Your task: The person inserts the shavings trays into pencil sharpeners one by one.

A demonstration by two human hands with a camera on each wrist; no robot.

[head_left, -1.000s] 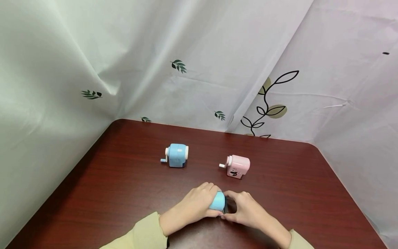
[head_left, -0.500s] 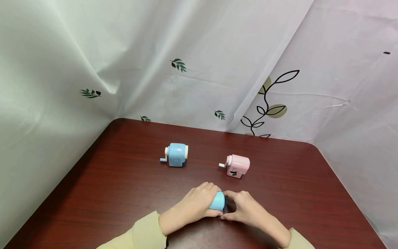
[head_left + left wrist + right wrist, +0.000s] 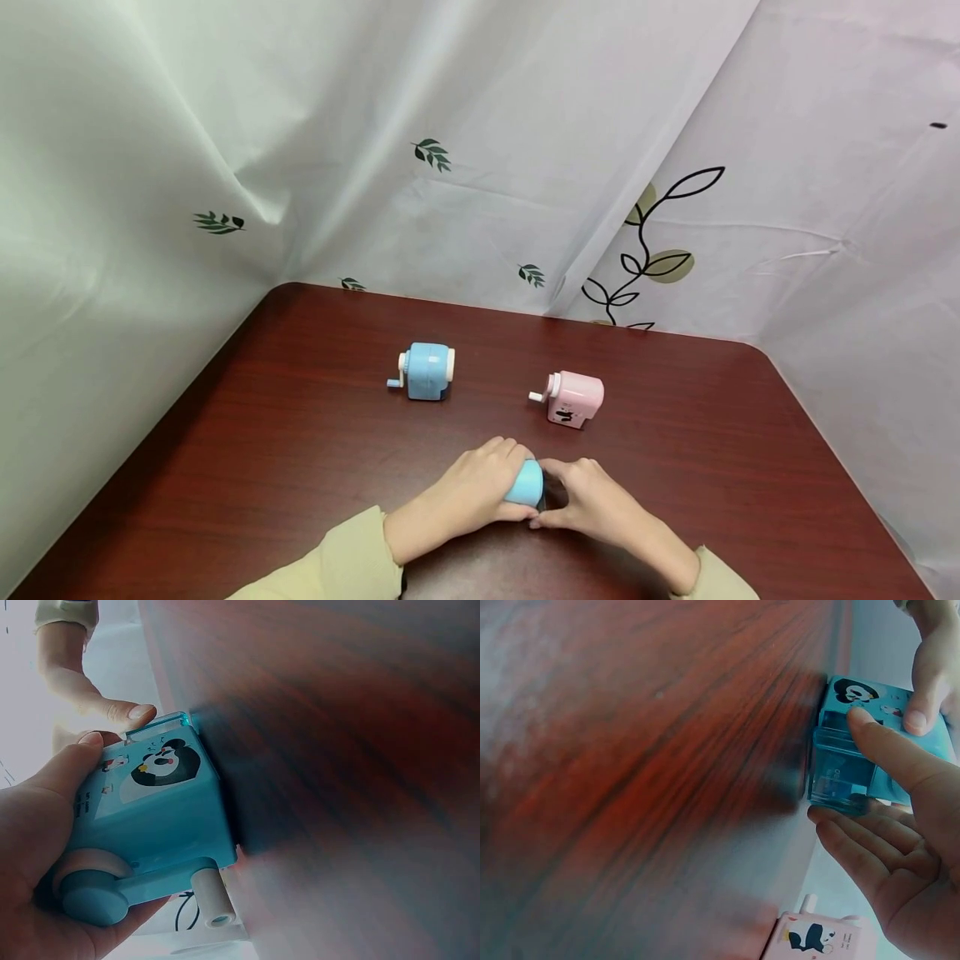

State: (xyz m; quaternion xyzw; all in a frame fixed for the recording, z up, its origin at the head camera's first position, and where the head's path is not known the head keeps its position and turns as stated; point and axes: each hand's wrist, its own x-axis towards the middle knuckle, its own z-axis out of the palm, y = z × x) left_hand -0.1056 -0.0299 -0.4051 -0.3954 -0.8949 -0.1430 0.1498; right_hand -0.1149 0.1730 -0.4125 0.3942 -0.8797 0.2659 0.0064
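Note:
A light blue hand-crank pencil sharpener (image 3: 161, 817) with a panda print stands on the table between both hands. My left hand (image 3: 480, 487) grips its body from the left, thumb along the printed side, and covers much of it in the head view. The crank, with a pale knob (image 3: 214, 900), points toward the left wrist camera. At the other end is a see-through blue drawer (image 3: 840, 776), which sticks out from the body. My right hand (image 3: 596, 504) pinches this drawer, its thumb on the printed side and its fingers on the opposite side.
Farther back on the dark red wooden table (image 3: 315, 450) stand two more crank sharpeners. One is blue with a white front ring (image 3: 429, 372), at the left. The pink one (image 3: 576, 398) is just beyond my right hand. White patterned cloth (image 3: 480, 208) hangs around the table.

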